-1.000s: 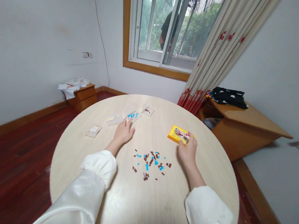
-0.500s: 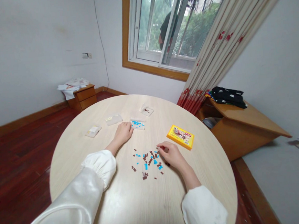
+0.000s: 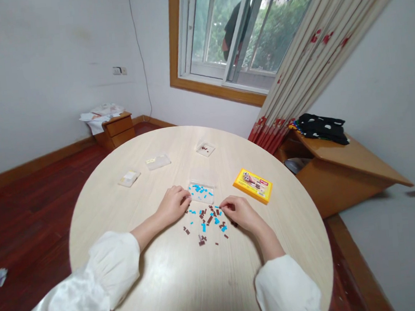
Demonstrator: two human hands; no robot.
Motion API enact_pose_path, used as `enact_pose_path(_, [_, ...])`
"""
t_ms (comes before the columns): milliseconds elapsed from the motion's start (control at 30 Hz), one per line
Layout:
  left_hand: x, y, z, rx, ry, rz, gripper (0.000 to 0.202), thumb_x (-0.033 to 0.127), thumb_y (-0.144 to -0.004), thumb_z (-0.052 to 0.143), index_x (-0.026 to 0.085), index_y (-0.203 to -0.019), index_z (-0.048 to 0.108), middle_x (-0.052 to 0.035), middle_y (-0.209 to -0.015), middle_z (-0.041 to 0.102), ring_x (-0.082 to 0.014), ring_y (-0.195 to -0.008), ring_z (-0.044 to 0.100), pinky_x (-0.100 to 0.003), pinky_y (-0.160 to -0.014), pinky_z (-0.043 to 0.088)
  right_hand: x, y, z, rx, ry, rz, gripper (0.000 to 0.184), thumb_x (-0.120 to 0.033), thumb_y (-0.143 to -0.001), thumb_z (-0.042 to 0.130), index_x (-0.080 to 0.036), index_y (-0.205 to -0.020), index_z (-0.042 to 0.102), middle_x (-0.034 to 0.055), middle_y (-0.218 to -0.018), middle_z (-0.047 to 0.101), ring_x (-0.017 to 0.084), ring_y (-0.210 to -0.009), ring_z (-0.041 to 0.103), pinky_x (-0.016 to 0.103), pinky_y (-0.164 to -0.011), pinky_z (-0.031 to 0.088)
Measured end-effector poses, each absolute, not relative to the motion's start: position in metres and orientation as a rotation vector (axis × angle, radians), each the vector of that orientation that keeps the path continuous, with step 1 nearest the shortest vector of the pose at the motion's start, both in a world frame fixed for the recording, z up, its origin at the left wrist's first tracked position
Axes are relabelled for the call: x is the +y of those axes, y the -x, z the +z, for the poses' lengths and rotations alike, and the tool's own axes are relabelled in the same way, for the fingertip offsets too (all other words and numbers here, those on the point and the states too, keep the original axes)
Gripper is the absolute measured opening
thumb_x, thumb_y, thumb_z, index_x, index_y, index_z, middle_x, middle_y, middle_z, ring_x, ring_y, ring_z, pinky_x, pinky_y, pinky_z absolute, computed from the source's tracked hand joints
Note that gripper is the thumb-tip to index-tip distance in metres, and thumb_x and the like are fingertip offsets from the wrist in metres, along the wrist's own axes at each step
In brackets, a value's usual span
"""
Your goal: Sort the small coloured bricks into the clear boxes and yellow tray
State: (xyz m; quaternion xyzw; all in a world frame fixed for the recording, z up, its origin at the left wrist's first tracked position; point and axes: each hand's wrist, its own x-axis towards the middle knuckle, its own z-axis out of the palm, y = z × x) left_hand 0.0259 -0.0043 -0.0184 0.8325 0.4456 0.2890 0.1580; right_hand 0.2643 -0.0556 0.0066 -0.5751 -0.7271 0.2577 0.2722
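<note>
A scatter of several small blue and brown bricks (image 3: 207, 222) lies on the round pale wooden table (image 3: 188, 281). My left hand (image 3: 173, 204) is curled, its fingers holding the near left edge of a clear shallow tray (image 3: 201, 193) with blue bricks in it. My right hand (image 3: 238, 211) rests at the right side of the scatter. Its thumb and forefinger are pinched together over a small piece that is too small to name.
A yellow box (image 3: 253, 186) lies right of the tray. Three more clear trays sit further back: one (image 3: 129, 178) at the left, one (image 3: 158, 161) in the middle, one (image 3: 205, 149) with brown bits. A wooden desk (image 3: 341, 164) with dark cloth stands right; a small cabinet (image 3: 114, 129) stands by the wall.
My left hand dragged the tray of blue bricks from the back of the table toward me, beside the scatter. My right hand left the yellow box and came to the scatter, pinching there.
</note>
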Motion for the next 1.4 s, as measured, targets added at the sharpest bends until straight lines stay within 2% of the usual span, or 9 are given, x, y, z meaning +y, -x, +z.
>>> enact_pose_path(167, [-0.007,-0.027,-0.014,1.233,-2.334,0.785,0.024,0.026,-0.084,0.044,0.019,-0.082,0.067,-0.0063,-0.077,0.065,-0.0210,-0.078,0.055,-0.035,-0.076,0.040,-0.061,-0.266,0.012,-1.797,1.591,0.824,0.014,-0.018,-0.070,0.051,-0.015,-0.066,0.064,0.0004,-0.058,0.058,0.011,-0.050,0.053,0.020,-0.045,0.041])
enact_pose_path(267, [-0.007,-0.027,-0.013,1.202,-2.316,0.789,0.024,0.026,-0.083,0.044,0.018,-0.080,0.067,-0.0063,-0.077,0.066,-0.0205,-0.076,0.056,-0.034,-0.074,0.041,-0.064,-0.270,0.016,-1.795,1.635,0.959,0.011,-0.016,-0.069,0.051,-0.015,-0.066,0.062,-0.0019,-0.053,0.055,0.010,-0.045,0.052,0.019,-0.043,0.039])
enact_pose_path(400, [-0.008,-0.028,-0.013,1.142,-2.292,0.810,0.023,0.025,-0.081,0.046,0.018,-0.078,0.067,-0.0063,-0.076,0.066,-0.0198,-0.074,0.057,-0.032,-0.072,0.041,-0.066,-0.273,0.019,-1.888,1.648,1.007,0.011,-0.015,-0.068,0.051,-0.014,-0.065,0.062,-0.0011,-0.051,0.056,0.010,-0.047,0.052,0.020,-0.045,0.039])
enact_pose_path(567, [-0.010,-0.028,-0.008,1.155,-2.170,0.912,0.019,0.022,-0.079,0.046,0.016,-0.084,0.064,-0.0011,-0.063,0.060,-0.0144,-0.058,0.051,-0.026,-0.060,0.038,-0.062,-0.266,0.017,-1.904,1.611,0.715,0.013,-0.016,-0.072,0.051,-0.014,-0.067,0.064,0.0016,-0.061,0.060,0.011,-0.055,0.052,0.021,-0.051,0.039])
enact_pose_path(733, [-0.012,-0.023,0.004,1.215,-2.194,1.126,0.012,0.019,-0.076,0.048,0.015,-0.073,0.058,0.0011,-0.061,0.053,-0.0115,-0.058,0.046,-0.023,-0.057,0.035,-0.056,-0.252,0.006,-1.962,1.532,0.579,0.015,-0.014,-0.075,0.054,-0.015,-0.078,0.069,0.0054,-0.076,0.066,0.014,-0.069,0.058,0.024,-0.065,0.044])
enact_pose_path(967, [-0.016,-0.019,0.017,1.060,-2.408,0.714,0.010,0.017,-0.073,0.053,0.016,-0.069,0.062,0.0009,-0.061,0.057,-0.0108,-0.058,0.049,-0.022,-0.057,0.036,-0.055,-0.247,0.003,-1.959,1.565,0.609,0.015,-0.013,-0.076,0.055,-0.016,-0.073,0.069,0.0058,-0.075,0.068,0.016,-0.069,0.060,0.025,-0.065,0.045])
enact_pose_path(1200, [-0.017,-0.019,0.015,0.940,-2.608,0.426,0.015,0.017,-0.075,0.053,0.018,-0.078,0.068,-0.0016,-0.073,0.064,-0.0144,-0.069,0.056,-0.024,-0.064,0.038,-0.056,-0.257,0.005,-1.936,1.549,0.750,0.021,-0.017,-0.080,0.050,-0.016,-0.080,0.071,0.0083,-0.085,0.071,0.019,-0.080,0.064,0.030,-0.076,0.046])
enact_pose_path(1400, [-0.017,-0.020,0.012,1.016,-2.678,0.385,0.016,0.017,-0.078,0.052,0.018,-0.076,0.068,-0.0038,-0.076,0.064,-0.0160,-0.071,0.058,-0.025,-0.063,0.038,-0.056,-0.257,0.004,-1.933,1.588,0.689,0.018,-0.014,-0.076,0.053,-0.014,-0.083,0.070,0.0071,-0.080,0.068,0.017,-0.071,0.061,0.028,-0.067,0.046])
